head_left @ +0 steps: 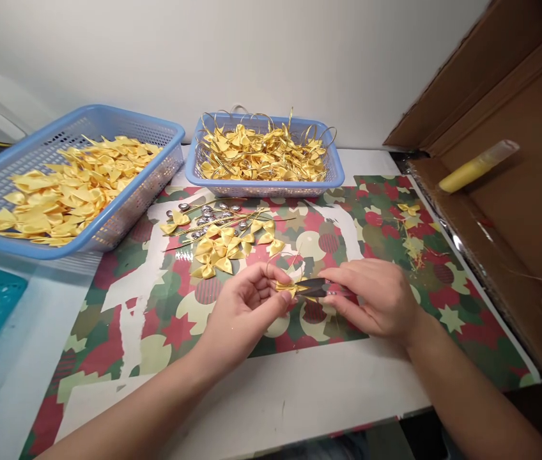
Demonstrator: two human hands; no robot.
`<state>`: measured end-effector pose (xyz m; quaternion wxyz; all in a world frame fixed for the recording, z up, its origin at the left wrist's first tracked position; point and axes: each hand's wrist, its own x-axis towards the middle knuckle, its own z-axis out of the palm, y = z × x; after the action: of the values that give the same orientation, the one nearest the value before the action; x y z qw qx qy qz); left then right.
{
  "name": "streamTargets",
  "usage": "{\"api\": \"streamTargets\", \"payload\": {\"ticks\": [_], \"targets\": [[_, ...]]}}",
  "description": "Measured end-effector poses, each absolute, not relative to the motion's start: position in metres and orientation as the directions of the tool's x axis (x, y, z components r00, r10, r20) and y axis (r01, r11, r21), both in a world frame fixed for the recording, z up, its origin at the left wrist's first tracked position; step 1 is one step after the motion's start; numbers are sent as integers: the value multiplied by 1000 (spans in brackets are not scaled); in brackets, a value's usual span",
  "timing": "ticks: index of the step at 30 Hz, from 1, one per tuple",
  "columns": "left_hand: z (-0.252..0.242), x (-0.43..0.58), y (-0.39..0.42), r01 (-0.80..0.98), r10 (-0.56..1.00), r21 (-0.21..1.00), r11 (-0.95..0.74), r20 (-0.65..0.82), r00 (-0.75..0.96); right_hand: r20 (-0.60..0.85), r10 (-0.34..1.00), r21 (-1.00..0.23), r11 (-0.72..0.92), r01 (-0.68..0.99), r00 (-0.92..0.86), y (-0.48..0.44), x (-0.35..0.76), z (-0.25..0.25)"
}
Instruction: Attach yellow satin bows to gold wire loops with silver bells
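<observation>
Pinching a small yellow satin bow (286,289) with a thin gold wire loop between the fingers of my left hand (247,305), I hold it just above the red and green paper mat (156,300) on the white counter (300,396). My right hand (376,297) is clenched around small dark snips (316,287), and their tip touches the bow. A pile of more yellow bows (225,246) lies on the mat near my hands, and two blue plastic baskets (108,121) full of yellow bows sit farther back.
</observation>
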<state>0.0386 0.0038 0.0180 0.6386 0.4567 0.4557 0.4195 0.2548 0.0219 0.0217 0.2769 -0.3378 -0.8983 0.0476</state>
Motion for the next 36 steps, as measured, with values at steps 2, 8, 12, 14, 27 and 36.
{"api": "streamTargets", "payload": {"ticks": [2,8,12,14,27,36], "targets": [[18,38,4,-100,952,967,233,-206,226,468,626,-256,771,583,-623,22,255,22],[18,37,3,-115,949,964,241,-209,236,469,610,-238,784,573,-639,22,255,22],[19,38,3,-120,945,958,261,-227,237,461,608,-231,785,574,-646,21,255,22],[19,38,3,-125,942,954,271,-236,239,468,602,-218,788,576,-647,21,255,22],[17,39,4,-112,936,946,305,-277,216,454,611,-221,782,583,-648,21,254,22],[16,38,2,-51,974,993,110,-97,206,494,692,-430,721,543,-527,21,257,26]]}}
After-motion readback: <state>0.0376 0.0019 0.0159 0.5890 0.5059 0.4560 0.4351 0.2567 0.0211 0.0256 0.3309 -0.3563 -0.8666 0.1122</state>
